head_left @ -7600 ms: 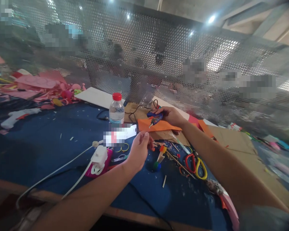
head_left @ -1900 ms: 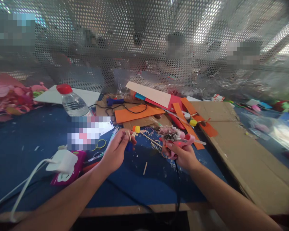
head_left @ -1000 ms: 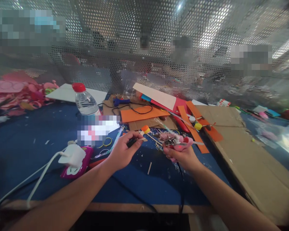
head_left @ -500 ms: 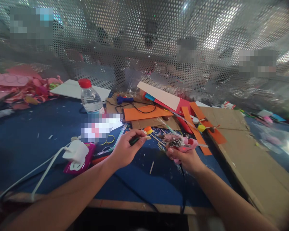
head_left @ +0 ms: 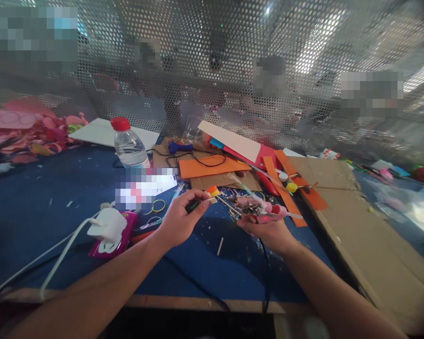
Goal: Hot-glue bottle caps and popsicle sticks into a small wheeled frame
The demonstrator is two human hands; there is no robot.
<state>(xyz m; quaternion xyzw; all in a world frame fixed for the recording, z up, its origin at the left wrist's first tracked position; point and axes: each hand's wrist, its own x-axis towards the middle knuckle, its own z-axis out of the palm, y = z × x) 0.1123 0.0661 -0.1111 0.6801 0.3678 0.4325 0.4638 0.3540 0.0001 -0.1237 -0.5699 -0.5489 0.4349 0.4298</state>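
Note:
My left hand (head_left: pixel 183 214) is closed in a pinch on a few short thin wooden sticks (head_left: pixel 212 200), with something dark green partly hidden under the fingers. A small orange-and-yellow piece (head_left: pixel 213 191) shows just beyond the fingertips; whether it is held too I cannot tell. My right hand (head_left: pixel 268 233) is wrapped round a pink hot glue gun (head_left: pixel 268 214), its front end crusted with grey residue and pointing left toward my left hand. A clear glue stick (head_left: pixel 294 215) sticks out of its back. The tip stays apart from the sticks.
A water bottle (head_left: pixel 129 148), a lit phone (head_left: pixel 166 182) and a white charger (head_left: pixel 108 226) on a magenta power strip stand left. Orange strips (head_left: pixel 212 165) and cardboard (head_left: pixel 367 226) lie behind and right. A loose stick (head_left: pixel 220 246) rests in front. Perforated metal mesh (head_left: pixel 205 61) rises behind.
The view has shifted slightly. My right hand has tilted the glue gun a little; both hands keep their holds.

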